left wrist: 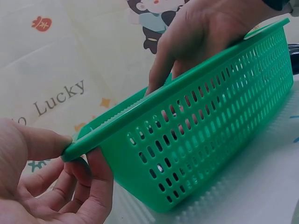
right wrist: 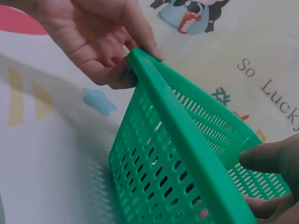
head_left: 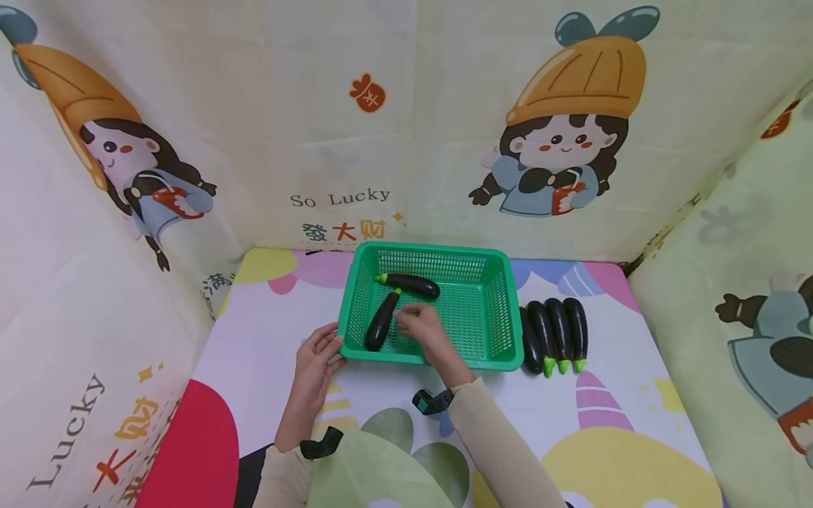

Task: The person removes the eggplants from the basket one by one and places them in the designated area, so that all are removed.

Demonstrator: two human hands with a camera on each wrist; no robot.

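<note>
A green plastic basket [head_left: 438, 358] sits on the table with two eggplants inside. One eggplant [head_left: 413, 284] lies crosswise near the back wall, the other eggplant [head_left: 382, 323] lies lengthwise on the left side. My left hand [head_left: 315, 361] pinches the basket's front left corner, thumb over the rim and fingers beneath it, as the left wrist view shows. Inside the basket, my right hand [head_left: 424, 328] is just right of the lengthwise eggplant. Its thumb [right wrist: 261, 157] and fingers are parted, with nothing visible between them; the basket wall partly hides the fingers.
Right of the basket, several more eggplants [head_left: 559, 335] lie side by side, the leftmost against or very near the basket's wall. A patterned cloth covers the table [head_left: 254, 353]. Printed fabric walls [head_left: 438, 141] stand behind and on both sides.
</note>
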